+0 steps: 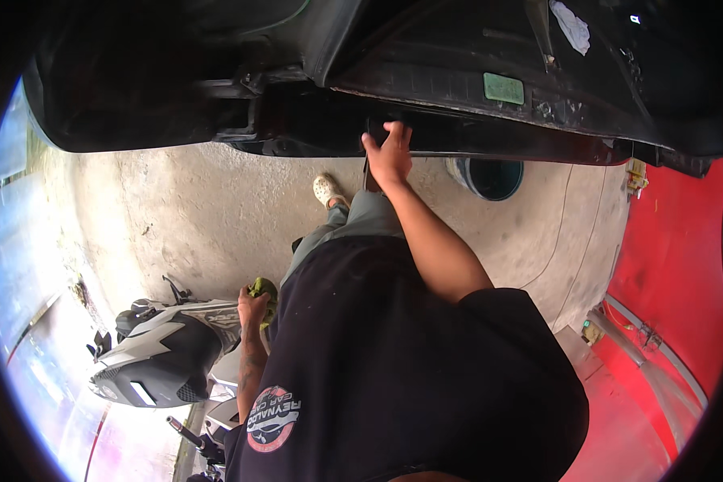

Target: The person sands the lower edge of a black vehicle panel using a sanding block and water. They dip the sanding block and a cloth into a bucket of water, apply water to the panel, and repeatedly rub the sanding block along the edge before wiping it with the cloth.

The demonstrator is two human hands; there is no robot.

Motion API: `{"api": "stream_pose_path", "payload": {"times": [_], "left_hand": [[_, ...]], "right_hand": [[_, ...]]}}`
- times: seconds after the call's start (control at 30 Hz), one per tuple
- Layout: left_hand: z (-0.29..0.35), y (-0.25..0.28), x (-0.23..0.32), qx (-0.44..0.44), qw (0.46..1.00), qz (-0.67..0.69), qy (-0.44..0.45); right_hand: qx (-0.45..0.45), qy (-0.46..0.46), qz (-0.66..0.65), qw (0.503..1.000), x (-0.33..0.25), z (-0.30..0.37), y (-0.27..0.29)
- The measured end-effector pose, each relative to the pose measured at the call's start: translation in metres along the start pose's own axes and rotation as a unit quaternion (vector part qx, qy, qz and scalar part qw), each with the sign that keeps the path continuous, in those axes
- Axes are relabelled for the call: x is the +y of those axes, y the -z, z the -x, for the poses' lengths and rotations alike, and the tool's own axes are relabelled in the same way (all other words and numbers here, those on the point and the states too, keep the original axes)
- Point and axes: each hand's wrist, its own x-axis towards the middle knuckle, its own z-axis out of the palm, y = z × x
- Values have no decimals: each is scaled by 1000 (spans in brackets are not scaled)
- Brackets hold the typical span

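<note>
At the left, my left hand (253,309) hangs low beside my leg, its fingers closed around a bunched yellow-green cloth (263,292). My right hand (390,153) reaches forward to the lower edge of a black vehicle panel (466,136). Its fingers bend over the panel's edge, with the thumb apart on the left side. A narrow dark strip shows just below the thumb; I cannot make out what it is. Above this hand, a green rectangular block (504,88) and a crumpled white cloth (570,28) lie on the dark vehicle surface.
A dark bucket (494,178) stands on the concrete floor (193,209), right of my right forearm. To the left is a black and white motorcycle (169,353). Metal pipes (635,345) run along the red surface (675,241) at the right.
</note>
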Motion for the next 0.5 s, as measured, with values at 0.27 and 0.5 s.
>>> {"api": "stream_pose_path", "payload": {"times": [0.27,0.5], "left_hand": [[-5,11,11,-11,1000,-8,-9],[-11,7,3,12,999,7,-29]], "right_hand": [[14,-15,-20,1000,-4,11,-9],[58,-1,-5,998,6,-23,7]]}}
